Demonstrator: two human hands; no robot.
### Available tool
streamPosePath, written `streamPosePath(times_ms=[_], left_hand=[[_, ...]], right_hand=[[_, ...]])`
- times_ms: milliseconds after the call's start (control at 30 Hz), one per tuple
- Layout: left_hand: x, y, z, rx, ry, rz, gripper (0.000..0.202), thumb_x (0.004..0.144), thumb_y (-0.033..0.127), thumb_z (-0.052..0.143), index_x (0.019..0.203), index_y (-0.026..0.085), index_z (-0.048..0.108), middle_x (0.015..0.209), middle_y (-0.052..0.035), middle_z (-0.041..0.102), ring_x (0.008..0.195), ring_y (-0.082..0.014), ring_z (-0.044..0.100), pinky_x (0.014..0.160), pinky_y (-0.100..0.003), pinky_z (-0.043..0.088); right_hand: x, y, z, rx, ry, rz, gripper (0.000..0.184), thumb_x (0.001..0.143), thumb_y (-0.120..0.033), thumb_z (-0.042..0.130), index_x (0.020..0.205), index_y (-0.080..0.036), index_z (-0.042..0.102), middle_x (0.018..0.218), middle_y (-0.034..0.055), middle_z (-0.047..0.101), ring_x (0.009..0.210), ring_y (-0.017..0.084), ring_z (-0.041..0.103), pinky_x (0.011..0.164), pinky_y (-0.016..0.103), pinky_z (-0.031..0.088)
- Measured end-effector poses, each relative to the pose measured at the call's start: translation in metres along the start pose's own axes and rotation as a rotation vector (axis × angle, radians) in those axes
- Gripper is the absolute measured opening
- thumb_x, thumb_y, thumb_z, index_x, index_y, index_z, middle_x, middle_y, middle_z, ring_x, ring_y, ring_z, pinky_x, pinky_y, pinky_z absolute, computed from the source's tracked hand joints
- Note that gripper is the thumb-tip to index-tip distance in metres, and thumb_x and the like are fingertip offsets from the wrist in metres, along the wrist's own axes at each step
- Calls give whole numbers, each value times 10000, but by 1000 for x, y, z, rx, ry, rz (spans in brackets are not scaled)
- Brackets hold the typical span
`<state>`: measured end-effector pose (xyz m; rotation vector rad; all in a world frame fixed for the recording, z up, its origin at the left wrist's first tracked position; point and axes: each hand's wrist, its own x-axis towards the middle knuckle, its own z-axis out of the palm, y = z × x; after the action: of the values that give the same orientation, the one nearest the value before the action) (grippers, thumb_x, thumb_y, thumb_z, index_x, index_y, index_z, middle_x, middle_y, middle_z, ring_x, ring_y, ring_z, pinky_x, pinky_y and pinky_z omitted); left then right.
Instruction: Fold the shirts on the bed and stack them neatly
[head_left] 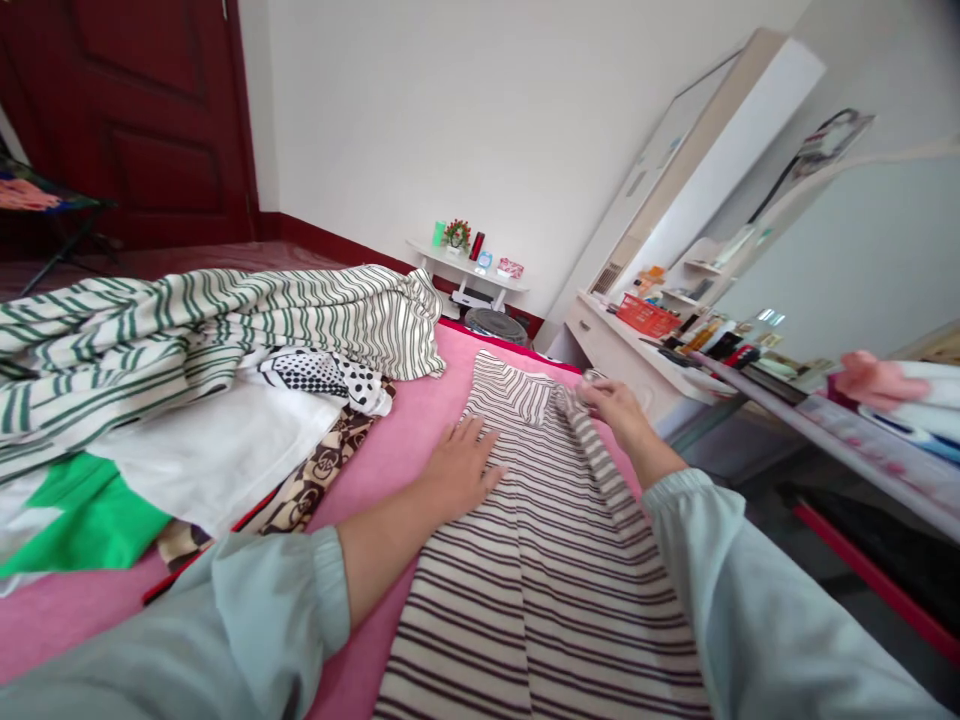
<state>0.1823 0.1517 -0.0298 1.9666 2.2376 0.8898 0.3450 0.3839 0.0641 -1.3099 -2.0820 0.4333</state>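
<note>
A white garment with dark stripes [517, 520] lies spread lengthwise over the pink bed cover [401, 440] in front of me. Flat on its left side rests my left hand [461, 468], fingers stretched out and holding nothing. At the far right corner of the garment, my right hand [606, 402] pinches its edge between thumb and fingers. The right side is folded inward as a long strip [600, 450]. Near the far end, a striped flap [514, 385] lies across the garment.
Left of my arm lies a pile with a green-striped garment [225, 310], white cloth [225, 450], a green piece [94, 510] and brown patterned fabric [322, 475]. A dressing table [637, 345] with bottles and a red basket [646, 315] stands right. A white shelf [465, 262] stands beyond the bed.
</note>
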Motion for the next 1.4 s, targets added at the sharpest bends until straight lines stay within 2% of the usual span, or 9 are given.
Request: streamPosePath(times_ms=[100, 167, 367, 533, 700, 867, 1033, 1267, 1400], left_hand=[[3, -4, -3, -93, 119, -21, 483, 935, 357, 385, 1363, 136, 421, 1424, -131, 419, 1320, -233, 371, 1104, -375, 290], [4, -5, -5, -144, 170, -7, 444, 929, 306, 401, 1327, 118, 452, 1345, -128, 498, 1251, -215, 443, 1077, -340, 335], [-2, 0, -9, -166, 203, 51, 374, 897, 224, 438, 1256, 169, 524, 1246, -88, 578, 1178, -225, 494, 1050, -380, 371], [-2, 12, -13, -82, 106, 162, 401, 859, 180, 476, 1256, 209, 533, 1225, -72, 583, 1158, -228, 499, 1026, -378, 381], [33, 34, -11, 105, 25, 16, 409, 888, 317, 478, 1286, 233, 509, 1169, -98, 612, 1146, -271, 509, 992, -391, 366], [88, 49, 7, 141, 8, -155, 546, 825, 377, 577, 1339, 239, 459, 1057, -109, 673, 1027, -301, 592, 900, -421, 409], [120, 42, 23, 89, 0, -233, 199, 762, 213, 624, 942, 216, 709, 975, -58, 710, 948, -226, 623, 821, -287, 445], [148, 32, 1, -30, 92, -233, 200, 739, 174, 627, 911, 192, 729, 924, -28, 716, 876, -174, 616, 778, -229, 447], [154, 24, -12, -85, 132, -247, 221, 719, 148, 635, 913, 191, 731, 923, -33, 715, 851, -169, 619, 765, -233, 454]], right_hand=[[-44, -23, -13, 184, -270, -196, 500, 761, -456, 601, 1195, -215, 551, 1223, 80, 612, 1035, 204, 611, 839, 325, 517], [-84, -21, -33, 188, -389, -242, 463, 758, -438, 606, 1154, -202, 563, 1228, 100, 603, 1040, 219, 604, 872, 359, 499], [-216, 27, -105, -317, -429, -155, 425, 763, -479, 591, 1080, -196, 589, 1031, 82, 645, 937, 249, 613, 806, 379, 482], [-280, 62, -129, -404, -440, -99, 349, 789, -425, 557, 1098, -265, 583, 1106, 68, 625, 980, 266, 617, 813, 373, 471], [-291, 79, -132, -366, -427, -101, 206, 854, -409, 450, 859, -263, 595, 880, 49, 659, 785, 247, 632, 671, 335, 458], [-290, 74, -132, -195, -395, -60, 130, 799, -395, 528, 768, -276, 569, 701, 11, 645, 626, 208, 594, 587, 286, 434], [-288, 65, -132, -21, -554, -14, 125, 774, -375, 558, 751, -252, 575, 741, 1, 655, 692, 186, 598, 638, 251, 446], [-277, 12, -130, 192, -608, -56, 134, 785, -341, 557, 723, -222, 550, 654, -20, 573, 585, 126, 498, 524, 207, 383], [-275, -24, -94, 165, -709, -168, 85, 736, -243, 580, 812, -237, 616, 698, -29, 613, 617, 119, 525, 552, 194, 385]])
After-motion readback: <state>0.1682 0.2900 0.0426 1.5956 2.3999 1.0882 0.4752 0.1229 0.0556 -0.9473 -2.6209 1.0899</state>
